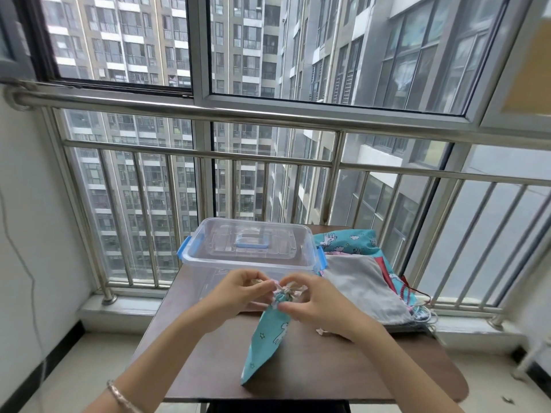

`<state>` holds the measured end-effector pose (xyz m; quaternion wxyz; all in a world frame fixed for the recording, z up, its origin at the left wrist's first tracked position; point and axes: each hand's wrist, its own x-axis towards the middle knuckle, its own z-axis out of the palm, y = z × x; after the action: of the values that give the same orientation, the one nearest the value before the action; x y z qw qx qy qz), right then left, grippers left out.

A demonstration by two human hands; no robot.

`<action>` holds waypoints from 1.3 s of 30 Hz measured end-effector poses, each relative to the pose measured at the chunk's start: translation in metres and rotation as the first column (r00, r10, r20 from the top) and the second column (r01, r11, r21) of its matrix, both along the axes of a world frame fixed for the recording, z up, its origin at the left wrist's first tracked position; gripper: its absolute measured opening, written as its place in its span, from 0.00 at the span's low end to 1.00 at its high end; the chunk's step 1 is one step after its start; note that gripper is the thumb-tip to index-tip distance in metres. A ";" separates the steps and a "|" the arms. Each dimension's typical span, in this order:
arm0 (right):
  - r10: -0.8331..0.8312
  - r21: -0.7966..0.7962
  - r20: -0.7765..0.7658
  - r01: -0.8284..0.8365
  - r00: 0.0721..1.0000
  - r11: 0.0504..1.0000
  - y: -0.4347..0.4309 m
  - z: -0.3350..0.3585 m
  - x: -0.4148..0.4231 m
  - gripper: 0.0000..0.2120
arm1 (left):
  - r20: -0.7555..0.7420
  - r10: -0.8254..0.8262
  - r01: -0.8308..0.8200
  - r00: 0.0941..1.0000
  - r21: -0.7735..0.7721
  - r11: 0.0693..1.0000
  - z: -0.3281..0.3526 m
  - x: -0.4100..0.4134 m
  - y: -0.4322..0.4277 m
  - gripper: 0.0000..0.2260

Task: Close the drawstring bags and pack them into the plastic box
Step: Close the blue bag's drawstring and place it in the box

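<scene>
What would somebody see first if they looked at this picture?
Probably the hands in the middle: the left hand and right hand pinch the gathered neck of a teal bag over the table. Right behind them stands a clear box with its lid on, and a pile of bags lies to its right. Outside, tall towers fill the background.

The drawstring bag is teal with white rabbits and stars; the plastic box at 12 o'clock, clear with blue clasps; at 2 o'clock, a grey bag
</scene>
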<state>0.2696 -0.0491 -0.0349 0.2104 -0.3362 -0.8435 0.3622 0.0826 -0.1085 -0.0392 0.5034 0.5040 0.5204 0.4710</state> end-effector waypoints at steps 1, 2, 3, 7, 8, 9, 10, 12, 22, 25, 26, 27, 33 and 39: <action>-0.008 0.043 -0.023 0.009 1.000 0.999 0.001 0.004 -0.002 0.10 | 0.007 -0.020 0.020 1.000 0.000 1.000 0.002 -0.001 -0.001 0.09; -0.010 0.060 -0.056 0.014 0.998 0.998 0.003 0.011 -0.003 0.08 | 0.017 -0.044 0.044 0.999 0.002 0.999 0.005 -0.003 -0.002 0.11; -0.007 0.044 -0.098 0.011 0.995 0.999 0.005 0.020 -0.004 0.07 | 0.027 -0.065 0.064 0.998 0.006 0.998 0.009 -0.006 -0.003 0.15; 0.013 -0.113 -0.335 -0.053 0.942 0.992 0.016 0.073 0.003 0.08 | 0.006 -0.059 0.058 0.998 0.074 0.996 0.029 -0.021 -0.002 0.16; 0.005 -0.117 -0.408 -0.058 0.913 0.991 0.020 0.087 0.004 0.08 | -0.031 -0.026 0.029 0.999 0.091 0.995 0.034 -0.023 0.001 0.15; -0.010 -0.114 -0.476 -0.050 0.879 0.992 0.024 0.098 0.002 0.09 | -0.069 0.016 -0.009 0.998 0.100 0.995 0.039 -0.025 0.005 0.14; -0.033 -0.110 -0.527 -0.029 0.849 0.994 0.029 0.108 -0.001 0.10 | -0.091 0.051 -0.042 0.995 0.093 0.995 0.045 -0.026 0.010 0.14; -0.074 -0.095 -0.568 0.024 0.820 0.995 0.039 0.120 -0.010 0.09 | -0.033 0.063 -0.064 0.997 -0.017 0.998 0.057 -0.033 0.022 0.14; -0.063 0.232 0.421 -0.040 0.905 0.972 0.124 0.067 -0.065 0.14 | -0.576 0.028 -0.184 0.817 -0.214 0.960 0.045 -0.087 0.116 0.15; -0.075 0.262 0.697 -0.156 0.713 0.952 0.133 0.044 -0.088 0.16 | -0.812 -0.210 -0.148 0.544 -0.340 0.929 0.018 -0.085 0.137 0.16; -0.065 0.237 0.750 -0.175 0.659 0.955 0.135 0.038 -0.095 0.12 | -0.843 -0.273 -0.129 0.464 -0.369 0.921 0.014 -0.082 0.139 0.16; -0.062 0.220 0.798 -0.193 0.600 0.956 0.133 0.034 -0.100 0.06 | -0.862 -0.327 -0.116 0.387 -0.397 0.910 0.011 -0.080 0.141 0.16; -0.001 0.092 0.914 -0.205 0.406 0.974 0.132 0.023 -0.120 0.10 | -0.698 -0.579 -0.155 0.423 -0.685 0.712 0.001 -0.075 0.149 0.17; 0.042 -0.004 0.903 -0.088 0.428 0.996 0.130 0.008 -0.115 0.24 | -0.658 -0.610 -0.188 0.441 -0.732 0.655 0.006 -0.067 0.147 0.18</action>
<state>0.1541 0.0808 -0.0269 -0.2790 -0.4403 -0.8454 0.1164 0.0153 0.0388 -0.0334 0.3772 0.4957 0.7622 -0.1762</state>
